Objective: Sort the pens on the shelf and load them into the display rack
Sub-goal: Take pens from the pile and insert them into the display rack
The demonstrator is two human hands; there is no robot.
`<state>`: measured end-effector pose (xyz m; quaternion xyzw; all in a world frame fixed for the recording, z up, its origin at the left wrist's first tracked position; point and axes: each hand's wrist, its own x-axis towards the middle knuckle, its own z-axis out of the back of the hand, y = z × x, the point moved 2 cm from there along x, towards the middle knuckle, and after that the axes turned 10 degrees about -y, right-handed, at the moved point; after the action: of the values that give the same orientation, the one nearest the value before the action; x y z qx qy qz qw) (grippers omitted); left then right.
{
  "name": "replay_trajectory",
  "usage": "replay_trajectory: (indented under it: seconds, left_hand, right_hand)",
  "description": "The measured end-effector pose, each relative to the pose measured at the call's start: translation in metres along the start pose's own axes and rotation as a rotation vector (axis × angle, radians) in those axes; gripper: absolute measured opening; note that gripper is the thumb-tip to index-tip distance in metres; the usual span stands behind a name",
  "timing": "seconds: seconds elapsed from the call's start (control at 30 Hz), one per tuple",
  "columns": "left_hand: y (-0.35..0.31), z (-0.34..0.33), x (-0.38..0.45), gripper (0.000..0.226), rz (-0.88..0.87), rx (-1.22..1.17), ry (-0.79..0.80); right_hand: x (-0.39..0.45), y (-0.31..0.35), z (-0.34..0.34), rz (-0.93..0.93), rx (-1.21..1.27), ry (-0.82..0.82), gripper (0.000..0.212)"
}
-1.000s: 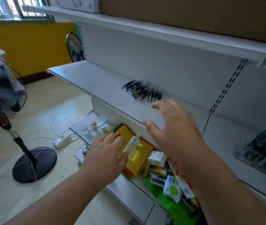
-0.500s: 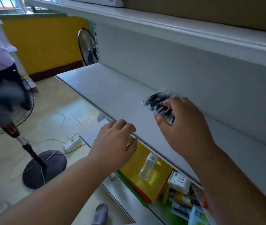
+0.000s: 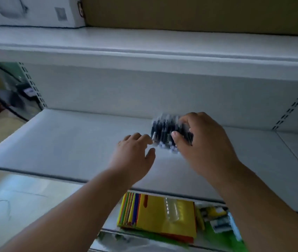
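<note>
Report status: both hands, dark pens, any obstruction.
Right hand closing on blurred bundle of dark pens. Left hand open, touching its edge. White metal shelf: nothing blocking.

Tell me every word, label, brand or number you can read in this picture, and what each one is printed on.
No text can be read.
White box on the top shelf: a grey patch of print, too blurred.
Pens on the shelf: motion-blurred, no markings legible.
Small packets on the lower shelf: print is there, too small and blurred.
Yellow paper pack: no lettering visible.
</note>
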<state>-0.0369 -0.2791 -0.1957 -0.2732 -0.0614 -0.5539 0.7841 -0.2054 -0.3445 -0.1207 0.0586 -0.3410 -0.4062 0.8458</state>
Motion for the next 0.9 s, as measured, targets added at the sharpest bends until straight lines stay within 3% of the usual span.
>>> replay_trajectory:
  seconds: [0.17, 0.3, 0.57, 0.73, 0.9]
  left_hand:
    - [0.014, -0.014, 0.034, 0.040, 0.017, 0.021, 0.081]
    - [0.020, -0.033, 0.057, 0.052, 0.138, 0.003, 0.185]
    - [0.030, -0.041, 0.075, 0.029, 0.113, 0.115, 0.225]
    - [0.026, -0.041, 0.085, 0.021, 0.119, 0.182, 0.344]
    - [0.030, -0.016, 0.059, 0.021, 0.211, -0.067, 0.226]
  right_hand:
    - [0.002, 0.011, -0.007, -0.066, -0.067, -0.008, 0.031]
    - [-0.001, 0.012, -0.008, -0.101, -0.080, -0.010, 0.033]
    - [-0.002, 0.009, -0.017, -0.128, -0.072, -0.071, 0.028]
    - [0.002, 0.004, -0.020, -0.121, -0.077, -0.099, 0.028]
    - [-0.002, -0.010, -0.030, -0.193, -0.050, -0.074, 0.023]
